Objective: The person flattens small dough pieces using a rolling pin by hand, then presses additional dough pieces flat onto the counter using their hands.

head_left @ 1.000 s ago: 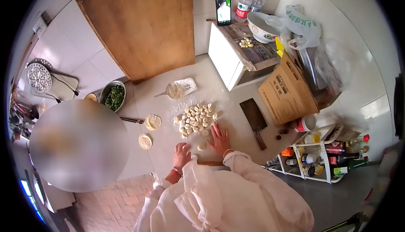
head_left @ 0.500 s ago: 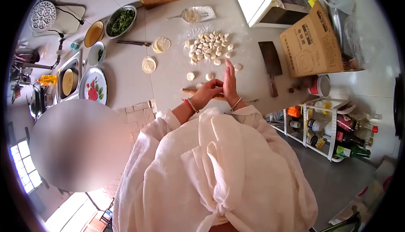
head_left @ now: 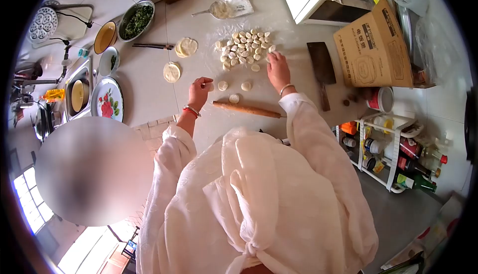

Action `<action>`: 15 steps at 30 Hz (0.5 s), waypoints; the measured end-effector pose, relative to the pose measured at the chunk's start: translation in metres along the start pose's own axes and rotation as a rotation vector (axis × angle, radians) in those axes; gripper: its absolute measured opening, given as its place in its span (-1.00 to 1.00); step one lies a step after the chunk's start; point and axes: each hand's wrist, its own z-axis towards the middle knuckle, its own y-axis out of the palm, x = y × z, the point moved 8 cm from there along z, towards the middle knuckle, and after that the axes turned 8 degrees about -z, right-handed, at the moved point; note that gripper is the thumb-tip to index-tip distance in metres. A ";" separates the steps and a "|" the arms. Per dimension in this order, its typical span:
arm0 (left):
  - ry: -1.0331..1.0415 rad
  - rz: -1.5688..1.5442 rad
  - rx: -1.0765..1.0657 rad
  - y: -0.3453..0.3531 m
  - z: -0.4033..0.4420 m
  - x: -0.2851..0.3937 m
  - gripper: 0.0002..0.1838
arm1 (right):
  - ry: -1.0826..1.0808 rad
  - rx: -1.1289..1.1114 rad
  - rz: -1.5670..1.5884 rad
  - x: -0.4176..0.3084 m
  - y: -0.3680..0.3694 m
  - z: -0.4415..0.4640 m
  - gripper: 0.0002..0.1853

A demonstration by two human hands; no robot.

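My left hand (head_left: 199, 91) is closed, with a small pale dough piece (head_left: 210, 87) at its fingertips, low over the counter. My right hand (head_left: 279, 70) reaches to the right edge of a pile of small dough pieces (head_left: 244, 49); its bent fingertips are on one piece, partly hidden by the fingers. Between my hands lie a few flattened dough rounds (head_left: 246, 86). A wooden rolling pin (head_left: 246, 109) rests in front of me. Rolled dough wrappers (head_left: 172, 72) lie to the left, with a stack of wrappers (head_left: 186, 47) behind them.
A cleaver (head_left: 322, 67) and a cardboard box (head_left: 371, 50) stand at the right. On the left are chopsticks (head_left: 152, 46), a bowl of chopped greens (head_left: 137, 21) and a flowered tray (head_left: 107, 117). A flour scoop (head_left: 221, 10) lies at the back. Another person's blurred head is at left.
My hands were together over the rolling pin and have parted. The left moved left to a dough piece; the right moved forward to the pile. The rolling pin is now uncovered.
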 end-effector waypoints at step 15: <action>0.276 0.326 0.154 -0.002 -0.017 0.043 -0.58 | 0.231 -0.226 -0.212 -0.006 0.015 -0.025 -0.52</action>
